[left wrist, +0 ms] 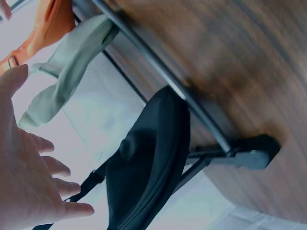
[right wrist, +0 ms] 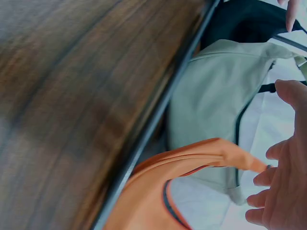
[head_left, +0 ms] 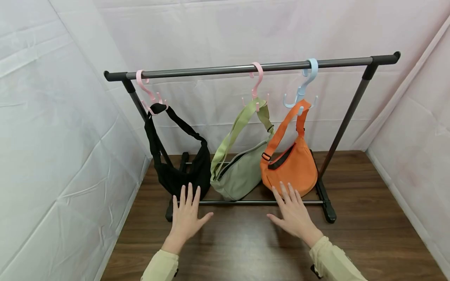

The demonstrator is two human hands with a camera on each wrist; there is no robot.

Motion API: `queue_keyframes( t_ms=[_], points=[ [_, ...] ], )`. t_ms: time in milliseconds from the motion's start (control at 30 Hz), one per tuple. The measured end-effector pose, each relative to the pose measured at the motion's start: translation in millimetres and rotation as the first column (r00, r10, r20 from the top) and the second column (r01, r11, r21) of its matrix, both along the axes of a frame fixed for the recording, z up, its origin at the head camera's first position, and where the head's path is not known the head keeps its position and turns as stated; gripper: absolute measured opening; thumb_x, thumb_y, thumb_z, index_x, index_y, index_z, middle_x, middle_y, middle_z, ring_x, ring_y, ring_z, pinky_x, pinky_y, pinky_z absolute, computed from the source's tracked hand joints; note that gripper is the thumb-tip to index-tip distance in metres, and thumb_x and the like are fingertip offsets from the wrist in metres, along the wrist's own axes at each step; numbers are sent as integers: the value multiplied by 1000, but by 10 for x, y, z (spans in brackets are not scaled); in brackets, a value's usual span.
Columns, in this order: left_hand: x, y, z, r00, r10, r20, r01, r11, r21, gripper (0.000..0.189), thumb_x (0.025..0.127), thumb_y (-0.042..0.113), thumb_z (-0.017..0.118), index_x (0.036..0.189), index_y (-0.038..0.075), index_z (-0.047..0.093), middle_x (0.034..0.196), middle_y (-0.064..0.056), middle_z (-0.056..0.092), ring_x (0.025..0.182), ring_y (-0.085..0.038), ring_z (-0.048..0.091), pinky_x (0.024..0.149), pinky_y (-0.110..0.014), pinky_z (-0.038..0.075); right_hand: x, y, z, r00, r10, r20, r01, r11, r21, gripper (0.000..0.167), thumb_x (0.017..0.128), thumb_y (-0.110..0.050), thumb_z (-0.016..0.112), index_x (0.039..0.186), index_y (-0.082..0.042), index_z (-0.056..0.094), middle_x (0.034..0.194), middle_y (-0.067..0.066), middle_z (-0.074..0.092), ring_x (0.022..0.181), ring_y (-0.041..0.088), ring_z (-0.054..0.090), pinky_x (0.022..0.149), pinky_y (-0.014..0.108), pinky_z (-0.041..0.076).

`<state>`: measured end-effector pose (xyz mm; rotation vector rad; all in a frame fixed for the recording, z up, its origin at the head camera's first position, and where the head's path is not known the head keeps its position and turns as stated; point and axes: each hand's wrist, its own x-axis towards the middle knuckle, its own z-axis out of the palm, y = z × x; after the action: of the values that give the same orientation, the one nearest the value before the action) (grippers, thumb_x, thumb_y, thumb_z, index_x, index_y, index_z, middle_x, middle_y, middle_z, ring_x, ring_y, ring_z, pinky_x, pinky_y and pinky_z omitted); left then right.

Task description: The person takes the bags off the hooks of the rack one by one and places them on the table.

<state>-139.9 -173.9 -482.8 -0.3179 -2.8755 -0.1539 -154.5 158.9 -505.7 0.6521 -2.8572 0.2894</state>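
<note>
A: Where are the bags?
B: All three hang by their straps on a rack: the black bag [head_left: 197, 173] at the left, the green bag [head_left: 242, 171] in the middle, the orange bag [head_left: 299, 168] just beside it at the right.
A: And the hands?
B: Both are spread, thumbs out, with nothing in their grasp. The left hand [head_left: 187, 220] is before the lower part of the black one, the right hand [head_left: 291, 212] before the base of the orange one. I can't tell whether the right fingertips touch it.
A: What carries the straps?
B: A pink hook [head_left: 140, 80] at the left, a second pink hook [head_left: 259, 78] for the green one, and a blue hook [head_left: 311, 76], all over the dark top bar [head_left: 211, 71].
A: Lower down?
B: A lower bar [head_left: 260, 202] near the bags' bottoms, above a wood-grain surface [head_left: 239, 246]. White cloth [head_left: 211, 31] hangs behind.
</note>
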Motion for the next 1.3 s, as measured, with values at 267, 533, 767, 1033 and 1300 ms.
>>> queue_keyframes(
  t_ms=[267,533,767,1033,1300],
  points=[
    [-90,-103,215,997,-21,-76,19,1000,-22,88,77,54,62,142,5,28,148,-20,17,135,-36,17,102,-59,21,-100,-201,176,997,55,-56,-53,998,35,84,81,-55,56,143,-7,26,146,21,20,133,42,16,106,53,19],
    [-189,-212,453,994,-20,-110,16,999,-37,87,77,52,63,142,4,29,147,-21,17,134,-37,17,102,-60,21,-166,-380,333,992,100,-73,-99,995,19,84,81,-54,57,144,-9,25,147,20,18,134,40,16,106,52,19],
    [-240,-286,650,986,-24,-165,18,999,-39,86,77,49,65,141,4,30,147,-21,18,134,-37,17,102,-59,20,-209,-511,503,989,119,-88,-117,993,32,82,83,-55,53,144,-10,24,149,18,14,135,38,14,106,52,21],
    [-276,-351,842,968,-45,-246,35,998,-46,86,75,47,68,139,2,32,146,-23,21,133,-38,18,101,-60,22,-227,-661,636,982,154,-110,-149,987,52,82,84,-57,50,145,-10,21,149,17,14,137,35,7,107,50,20],
    [-361,-443,1025,948,-60,-312,39,996,-75,88,73,47,69,140,2,31,143,-27,24,130,-44,22,99,-61,24,-226,-802,743,973,189,-132,-189,982,12,80,84,-55,52,144,-10,22,149,17,15,136,35,11,108,49,18]
  ],
)
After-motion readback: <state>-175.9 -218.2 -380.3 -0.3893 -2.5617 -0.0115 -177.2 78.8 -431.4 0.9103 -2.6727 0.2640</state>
